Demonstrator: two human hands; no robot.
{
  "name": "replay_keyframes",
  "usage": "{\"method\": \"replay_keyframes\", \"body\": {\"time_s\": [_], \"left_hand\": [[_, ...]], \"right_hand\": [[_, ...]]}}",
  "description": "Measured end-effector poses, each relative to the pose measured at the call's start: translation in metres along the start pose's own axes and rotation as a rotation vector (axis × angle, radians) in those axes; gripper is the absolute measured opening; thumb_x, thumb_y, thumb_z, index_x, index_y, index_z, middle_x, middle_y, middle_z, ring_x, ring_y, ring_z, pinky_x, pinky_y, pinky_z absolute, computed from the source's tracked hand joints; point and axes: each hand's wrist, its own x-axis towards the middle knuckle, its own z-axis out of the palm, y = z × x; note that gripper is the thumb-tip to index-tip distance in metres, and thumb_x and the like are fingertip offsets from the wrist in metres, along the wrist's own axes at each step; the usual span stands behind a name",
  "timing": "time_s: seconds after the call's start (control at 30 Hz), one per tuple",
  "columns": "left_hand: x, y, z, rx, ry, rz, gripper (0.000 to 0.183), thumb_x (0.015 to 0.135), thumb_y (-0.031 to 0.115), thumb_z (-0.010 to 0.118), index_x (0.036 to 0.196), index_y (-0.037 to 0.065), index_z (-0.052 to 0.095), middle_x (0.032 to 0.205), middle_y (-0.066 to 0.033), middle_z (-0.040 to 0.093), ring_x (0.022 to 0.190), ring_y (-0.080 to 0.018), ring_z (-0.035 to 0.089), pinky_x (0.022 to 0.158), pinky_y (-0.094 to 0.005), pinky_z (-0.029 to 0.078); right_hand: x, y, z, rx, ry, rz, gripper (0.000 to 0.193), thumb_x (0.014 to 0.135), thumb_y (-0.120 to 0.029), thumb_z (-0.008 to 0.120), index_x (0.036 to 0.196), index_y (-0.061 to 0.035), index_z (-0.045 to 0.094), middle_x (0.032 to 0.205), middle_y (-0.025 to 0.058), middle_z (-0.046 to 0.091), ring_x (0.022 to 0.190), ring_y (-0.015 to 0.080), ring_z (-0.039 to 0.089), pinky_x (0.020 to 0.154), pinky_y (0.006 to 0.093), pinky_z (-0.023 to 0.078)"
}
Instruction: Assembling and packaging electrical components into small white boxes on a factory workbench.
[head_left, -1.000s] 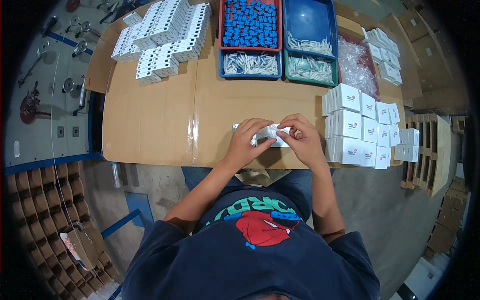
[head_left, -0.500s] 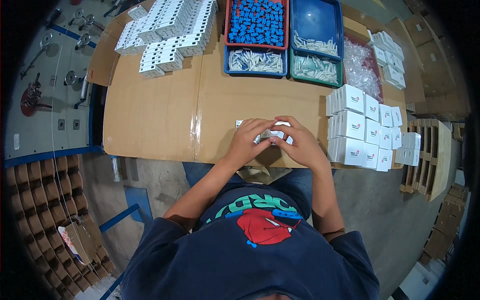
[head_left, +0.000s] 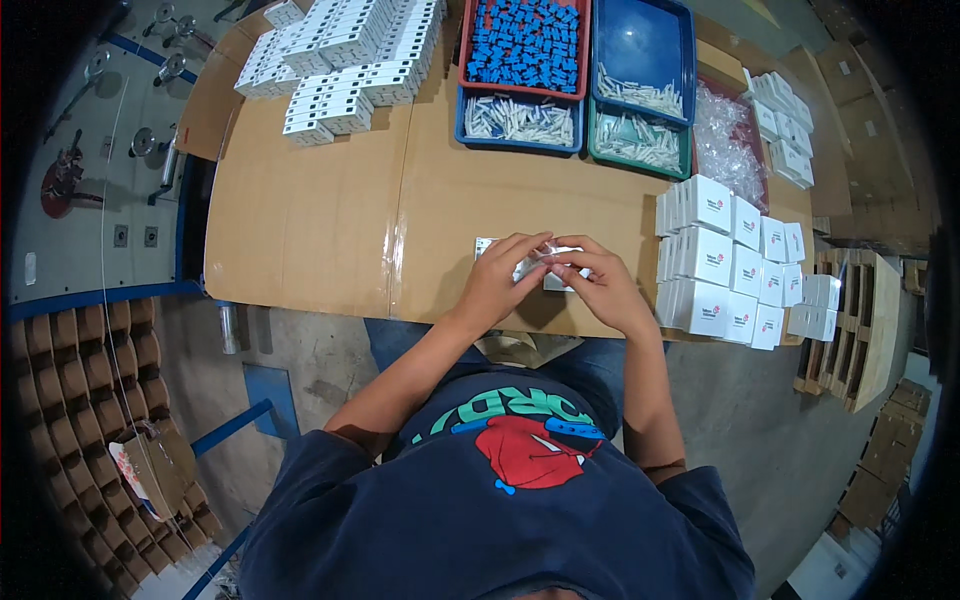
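Close to the table's front edge, my left hand (head_left: 500, 276) and my right hand (head_left: 606, 288) meet with fingertips pinched together. Between them is a small piece of clear plastic (head_left: 531, 264), like a little bag; whatever it contains is too small to make out. Beneath and behind the fingers lies a white item (head_left: 484, 245), perhaps a box, mostly covered by my hands. To the right of my right hand stand rows of white boxes (head_left: 707, 257) with a small printed mark on their faces.
Beyond my hands stand a red tray (head_left: 463, 45) of blue parts, a blue tray (head_left: 460, 132) of slim white pieces, another blue tray (head_left: 640, 40) and a green tray (head_left: 600, 152). Clear plastic bags (head_left: 728, 145) fill a red bin. Stacked white boxes (head_left: 350, 55) occupy the cardboard-covered table's (head_left: 300, 220) far left.
My right-hand fingers have shifted slightly against the clear plastic, and more of the plastic shows between my hands. The whole view has shifted a little.
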Motion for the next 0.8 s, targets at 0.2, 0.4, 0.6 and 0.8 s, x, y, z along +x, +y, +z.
{"method": "replay_keyframes", "body": {"time_s": [0.2, 0.4, 0.6, 0.8], "left_hand": [[0.003, 0.008, 0.0, 0.068, 0.015, 0.003, 0.047, 0.086, 0.007, 0.079, 0.131, 0.004, 0.067, 0.114, -0.0144, 0.071, 0.104, -0.0307, 0.07, 0.091, -0.0376, 0.055], [-0.006, -0.008, -0.002, -0.038, 0.028, -0.143, 0.041, 0.087, 0.013, 0.08, 0.125, 0.004, 0.069, 0.111, -0.013, 0.071, 0.098, -0.0304, 0.07, 0.086, -0.037, 0.055], [-0.009, -0.008, -0.015, -0.06, 0.103, -0.18, 0.039, 0.087, 0.01, 0.079, 0.123, 0.003, 0.069, 0.112, -0.0136, 0.072, 0.096, -0.0266, 0.071, 0.085, -0.0352, 0.056], [-0.024, -0.004, -0.025, -0.068, 0.112, -0.198, 0.041, 0.085, 0.009, 0.08, 0.123, 0.002, 0.068, 0.114, -0.0135, 0.073, 0.099, -0.0255, 0.072, 0.089, -0.0351, 0.056]], "right_hand": [[0.0, -0.001, 0.0, -0.137, 0.056, 0.006, 0.017, 0.099, -0.01, 0.07, 0.113, -0.0043, 0.077, 0.122, 0.0062, 0.068, 0.098, 0.0133, 0.065, 0.07, 0.0257, 0.049], [0.008, -0.008, 0.005, -0.128, 0.046, 0.04, 0.017, 0.099, -0.013, 0.07, 0.112, -0.0041, 0.077, 0.122, 0.0062, 0.069, 0.096, 0.0118, 0.065, 0.069, 0.0251, 0.048], [0.056, 0.019, 0.0, -0.092, 0.179, 0.001, 0.018, 0.099, -0.016, 0.071, 0.113, -0.0057, 0.076, 0.103, 0.0048, 0.073, 0.085, 0.01, 0.066, 0.068, 0.0249, 0.049], [0.156, 0.051, -0.021, -0.507, 0.494, 0.061, 0.02, 0.092, -0.024, 0.071, 0.107, -0.0123, 0.076, 0.099, 0.0088, 0.076, 0.084, 0.0292, 0.072, 0.074, 0.0422, 0.056]]}}
